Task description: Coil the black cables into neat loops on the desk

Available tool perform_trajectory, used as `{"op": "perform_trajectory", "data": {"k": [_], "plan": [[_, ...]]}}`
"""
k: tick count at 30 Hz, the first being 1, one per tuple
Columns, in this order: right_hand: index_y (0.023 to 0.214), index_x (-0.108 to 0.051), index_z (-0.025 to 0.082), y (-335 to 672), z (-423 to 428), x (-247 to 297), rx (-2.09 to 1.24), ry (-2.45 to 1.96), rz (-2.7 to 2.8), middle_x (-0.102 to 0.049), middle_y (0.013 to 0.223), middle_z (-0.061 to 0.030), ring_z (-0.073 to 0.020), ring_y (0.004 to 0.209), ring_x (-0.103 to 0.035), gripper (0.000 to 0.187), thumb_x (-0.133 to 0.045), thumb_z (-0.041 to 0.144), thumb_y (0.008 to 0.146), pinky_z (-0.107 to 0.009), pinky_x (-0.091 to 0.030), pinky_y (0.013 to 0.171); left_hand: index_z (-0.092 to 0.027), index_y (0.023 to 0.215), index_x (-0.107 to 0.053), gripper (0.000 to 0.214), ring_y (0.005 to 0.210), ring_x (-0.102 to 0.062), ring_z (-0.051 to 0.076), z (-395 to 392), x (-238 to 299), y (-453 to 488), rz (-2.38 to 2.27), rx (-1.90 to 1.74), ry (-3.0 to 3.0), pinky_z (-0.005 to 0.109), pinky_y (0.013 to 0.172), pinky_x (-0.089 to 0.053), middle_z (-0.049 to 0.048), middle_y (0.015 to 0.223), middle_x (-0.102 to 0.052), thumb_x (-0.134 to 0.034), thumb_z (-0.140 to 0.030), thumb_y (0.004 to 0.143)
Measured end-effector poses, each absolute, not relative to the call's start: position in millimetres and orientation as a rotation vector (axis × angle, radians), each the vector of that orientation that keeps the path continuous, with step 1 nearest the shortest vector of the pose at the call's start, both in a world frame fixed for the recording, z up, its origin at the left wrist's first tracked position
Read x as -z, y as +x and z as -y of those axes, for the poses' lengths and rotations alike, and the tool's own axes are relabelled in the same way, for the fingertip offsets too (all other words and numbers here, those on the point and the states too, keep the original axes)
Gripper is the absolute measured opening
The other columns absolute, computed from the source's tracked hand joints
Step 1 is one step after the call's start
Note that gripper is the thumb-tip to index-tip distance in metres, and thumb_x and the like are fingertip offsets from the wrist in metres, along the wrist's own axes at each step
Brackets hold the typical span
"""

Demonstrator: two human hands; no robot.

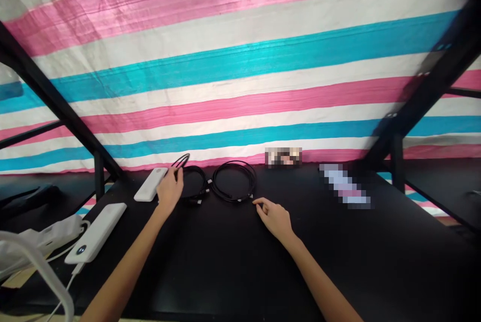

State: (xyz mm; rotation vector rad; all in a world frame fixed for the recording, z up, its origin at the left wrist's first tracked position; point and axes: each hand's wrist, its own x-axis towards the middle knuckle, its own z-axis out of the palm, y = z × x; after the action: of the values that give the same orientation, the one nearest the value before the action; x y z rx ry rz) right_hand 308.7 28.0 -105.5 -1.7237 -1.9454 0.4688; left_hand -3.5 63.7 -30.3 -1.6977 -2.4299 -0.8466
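Observation:
My left hand [171,191] is closed on a black cable [184,160], whose loop sticks up above the fingers at the back of the black table. Right beside this hand, on its left, lies a white power bank [150,185]. A second black cable [205,171], loosely looped with pale plugs, rests just right of the hand. Further right is a neatly coiled black cable [233,162] lying flat. My right hand [276,217] hovers near that coil's plug end, its index finger stretched out and the others loosely bent. Nothing shows between its fingers.
Another white power bank [97,231] lies at the left with a white cable plugged in. White power strips [56,234] stand by the left edge. A blurred flat item [345,186] lies at right, a blurred box [283,157] at the back. Black metal posts [396,161] flank the table before a striped sheet [240,61].

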Motion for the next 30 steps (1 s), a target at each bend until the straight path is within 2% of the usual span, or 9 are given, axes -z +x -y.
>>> {"op": "perform_trajectory", "data": {"k": [4, 8, 14, 18, 20, 22, 25, 28, 30], "plan": [[0.092, -0.069, 0.027, 309.2, -27.4, 104.6, -0.471, -1.707, 1.951, -0.053, 0.052, 0.0048, -0.0146, 0.056, -0.056, 0.022, -0.047, 0.027, 0.086, -0.023, -0.03, 0.054, -0.017, 0.105, -0.057, 0.039, 0.079, -0.064, 0.03, -60.7, 1.6, -16.3, 2.377, 1.091, -1.352, 0.034, 0.065, -0.041, 0.0129, 0.081, -0.068, -0.031, -0.044, 0.094], [0.091, -0.069, 0.026, 309.0, -27.2, 103.9, -0.495, -1.694, 1.94, -0.051, 0.051, 0.0048, -0.0147, 0.055, -0.054, 0.022, -0.047, 0.027, 0.086, -0.024, -0.029, 0.053, -0.018, 0.106, -0.055, 0.037, 0.084, -0.062, 0.025, -48.9, -28.2, -17.4, 2.216, 1.282, -1.147, 0.033, 0.072, -0.043, 0.0094, 0.086, -0.066, -0.03, -0.043, 0.094], [0.089, -0.069, 0.025, 309.4, -28.4, 103.7, -0.611, -1.65, 1.852, -0.05, 0.053, 0.0037, -0.016, 0.057, -0.053, 0.02, -0.05, 0.027, 0.082, -0.025, -0.028, 0.056, -0.019, 0.093, -0.056, 0.025, 0.067, -0.057, 0.017, -26.5, -43.4, -0.1, 1.971, 1.556, -1.209, 0.028, 0.069, -0.044, -0.0006, 0.068, -0.056, -0.046, -0.041, 0.089], [0.091, -0.068, 0.024, 309.1, -26.3, 100.9, -0.789, -1.578, 1.734, -0.053, 0.058, 0.0016, -0.0162, 0.058, -0.053, 0.025, -0.05, 0.039, 0.083, -0.025, -0.033, 0.055, -0.018, 0.082, -0.054, 0.023, 0.056, -0.05, 0.012, 7.2, -22.6, 20.8, 1.832, 1.862, -1.325, 0.024, 0.059, -0.042, -0.0032, 0.064, -0.051, -0.051, -0.041, 0.086], [0.097, -0.067, 0.021, 307.1, -24.1, 99.3, -0.961, -1.518, 1.672, -0.058, 0.066, -0.0014, -0.0152, 0.054, -0.054, 0.042, -0.043, 0.053, 0.085, -0.025, -0.037, 0.052, -0.018, 0.08, -0.054, 0.022, 0.055, -0.049, 0.011, 32.0, -6.6, 35.9, 1.864, 1.927, -1.377, 0.023, 0.055, -0.042, -0.0032, 0.064, -0.051, -0.055, -0.039, 0.084], [0.103, -0.065, 0.015, 304.1, -21.9, 98.3, -1.204, -1.438, 1.629, -0.063, 0.073, -0.0068, -0.0158, 0.05, -0.057, 0.067, -0.024, 0.065, 0.087, -0.026, -0.04, 0.046, -0.018, 0.081, -0.055, 0.018, 0.054, -0.051, 0.011, 58.5, 10.1, 53.3, 1.94, 1.927, -1.421, 0.021, 0.052, -0.042, -0.0031, 0.064, -0.053, -0.058, -0.036, 0.082], [0.104, -0.066, 0.01, 299.9, -19.3, 97.3, -1.573, -1.302, 1.606, -0.068, 0.079, -0.0146, -0.0217, 0.058, -0.066, 0.094, 0.003, 0.07, 0.083, -0.027, -0.044, 0.042, -0.019, 0.076, -0.057, 0.014, 0.051, -0.056, 0.01, 92.8, 32.6, 80.5, 1.922, 1.772, -1.72, 0.017, 0.049, -0.044, -0.0034, 0.06, -0.057, -0.058, -0.03, 0.084], [0.115, -0.061, 0.012, 298.0, -17.3, 95.4, -1.853, -1.131, 1.515, -0.069, 0.084, -0.0154, -0.0241, 0.068, -0.07, 0.099, 0.01, 0.071, 0.081, -0.027, -0.048, 0.043, -0.021, 0.075, -0.061, 0.012, 0.052, -0.061, 0.012, 113.2, 48.8, 102.5, 1.767, 1.457, -2.355, 0.019, 0.053, -0.048, -0.0022, 0.061, -0.065, -0.057, -0.025, 0.086], [0.122, -0.055, 0.013, 297.3, -15.7, 93.8, -1.991, -1.024, 1.427, -0.069, 0.085, -0.0141, -0.0229, 0.068, -0.07, 0.094, 0.006, 0.072, 0.082, -0.025, -0.048, 0.043, -0.023, 0.079, -0.064, 0.011, 0.056, -0.065, 0.015, 119.0, 55.6, 111.3, 1.703, 1.223, -2.691, 0.023, 0.058, -0.051, -0.001, 0.064, -0.068, -0.055, -0.023, 0.086]]}}
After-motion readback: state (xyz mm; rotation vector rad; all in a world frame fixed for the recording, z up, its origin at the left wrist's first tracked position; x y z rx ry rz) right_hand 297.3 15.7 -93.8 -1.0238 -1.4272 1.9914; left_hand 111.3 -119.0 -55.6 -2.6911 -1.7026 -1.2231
